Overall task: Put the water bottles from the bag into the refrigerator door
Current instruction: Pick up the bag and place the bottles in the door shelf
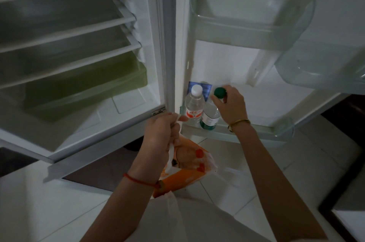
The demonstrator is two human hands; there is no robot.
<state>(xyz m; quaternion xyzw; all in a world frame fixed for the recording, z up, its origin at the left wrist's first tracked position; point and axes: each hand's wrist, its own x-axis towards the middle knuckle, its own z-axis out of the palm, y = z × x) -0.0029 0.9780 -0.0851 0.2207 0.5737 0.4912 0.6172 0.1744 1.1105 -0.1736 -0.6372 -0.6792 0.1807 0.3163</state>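
Observation:
My right hand (231, 106) grips the neck of a green-capped water bottle (209, 118), which stands in the bottom shelf of the refrigerator door (256, 135). Just left of it in the same shelf stands a white-capped bottle with a red label (194, 106). My left hand (161, 133) holds up the handles of an orange and white plastic bag (187, 164) below the shelf. Inside the bag red bottle caps show (199, 153).
The fridge compartment on the left has several bare white shelves (65, 38) and a green drawer (87, 85). Two clear door shelves hang above: one (252, 14) at the top and another (320, 66) at the right. White floor tiles lie below.

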